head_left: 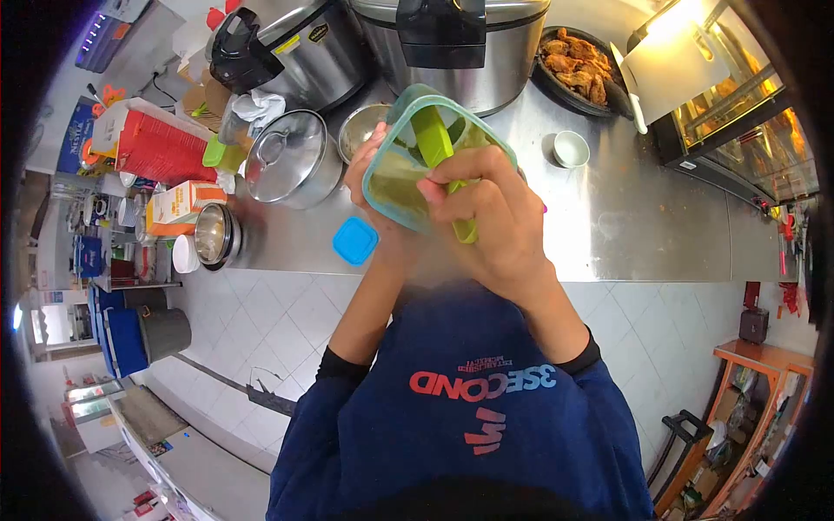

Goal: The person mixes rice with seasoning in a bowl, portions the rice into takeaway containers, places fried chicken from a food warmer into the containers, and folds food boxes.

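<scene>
Two grips at once: right fingers (476, 163) pinching the green utensil (432, 136), left fingers (368, 154) clasping the tilted tub (393, 188), which could slip if that hold slackens

Shirt (473, 425) bore "3SECOND" in blue and red letters, upside down in view; smaller line "ESTABLISHED" stood by it, numeral-like word under that unclear. Blue box (76, 137) at left read "NESTLE". Cooker (334, 65) stickers, orange box (184, 207) print: too small.

The utensil (432, 136) in the right grip (491, 204) is lime green, the tub (395, 187) in the left grip (365, 165) translucent teal, the lid (355, 240) near that grip bright blue.
</scene>
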Action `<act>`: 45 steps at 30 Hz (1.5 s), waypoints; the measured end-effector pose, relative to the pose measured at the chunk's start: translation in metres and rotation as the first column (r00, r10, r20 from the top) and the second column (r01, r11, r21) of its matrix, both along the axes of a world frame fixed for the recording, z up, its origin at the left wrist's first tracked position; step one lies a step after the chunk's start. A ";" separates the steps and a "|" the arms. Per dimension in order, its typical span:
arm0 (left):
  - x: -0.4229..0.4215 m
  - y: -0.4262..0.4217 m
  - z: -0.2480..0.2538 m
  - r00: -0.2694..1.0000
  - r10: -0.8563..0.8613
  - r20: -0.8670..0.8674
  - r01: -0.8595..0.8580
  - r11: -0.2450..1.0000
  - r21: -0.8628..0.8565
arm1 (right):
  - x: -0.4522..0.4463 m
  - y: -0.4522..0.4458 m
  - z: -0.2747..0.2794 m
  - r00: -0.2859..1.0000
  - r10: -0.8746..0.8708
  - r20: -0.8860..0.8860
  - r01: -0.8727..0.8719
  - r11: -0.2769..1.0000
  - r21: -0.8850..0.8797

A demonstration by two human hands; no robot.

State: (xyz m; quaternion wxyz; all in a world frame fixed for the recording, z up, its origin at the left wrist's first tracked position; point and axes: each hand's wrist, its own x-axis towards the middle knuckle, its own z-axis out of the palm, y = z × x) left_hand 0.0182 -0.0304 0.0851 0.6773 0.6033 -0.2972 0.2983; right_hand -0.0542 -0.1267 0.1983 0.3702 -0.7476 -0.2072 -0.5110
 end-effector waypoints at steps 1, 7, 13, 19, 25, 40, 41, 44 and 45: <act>-0.001 0.000 0.000 1.000 0.001 -0.001 -0.001 1.000 0.011 | 0.001 0.000 -0.002 1.000 0.001 0.006 -0.001 1.000 -0.015; -0.002 -0.001 0.004 0.998 0.037 0.040 -0.040 0.997 0.072 | -0.004 0.002 -0.002 0.996 0.061 -0.058 -0.064 0.997 -0.046; 0.002 0.001 0.006 0.989 0.091 0.114 -0.104 0.989 0.110 | -0.009 0.000 -0.008 0.978 0.157 -0.140 -0.157 0.987 0.012; 0.008 0.001 0.010 0.969 0.138 0.206 -0.171 0.974 0.152 | -0.013 -0.003 -0.003 0.995 0.019 -0.094 -0.012 0.998 0.069; 0.015 0.002 0.015 0.929 0.157 0.336 -0.227 0.957 0.180 | -0.011 0.005 -0.001 0.989 -0.075 -0.125 0.085 0.993 0.081; 0.027 0.011 0.019 0.940 0.108 0.323 -0.195 0.948 0.251 | -0.004 -0.027 0.005 0.890 0.273 -0.365 -0.272 0.961 0.057; 0.027 0.013 0.025 0.939 0.107 0.327 -0.202 0.940 0.274 | -0.005 -0.033 0.008 0.869 0.290 -0.401 -0.304 0.952 0.028; 0.027 0.015 0.034 0.937 0.069 0.343 -0.183 0.932 0.313 | -0.007 -0.042 0.008 0.874 0.264 -0.408 -0.286 0.958 0.007; 0.029 0.015 0.035 0.936 0.040 0.348 -0.156 0.938 0.309 | -0.006 -0.041 0.008 0.886 0.236 -0.399 -0.263 0.965 -0.012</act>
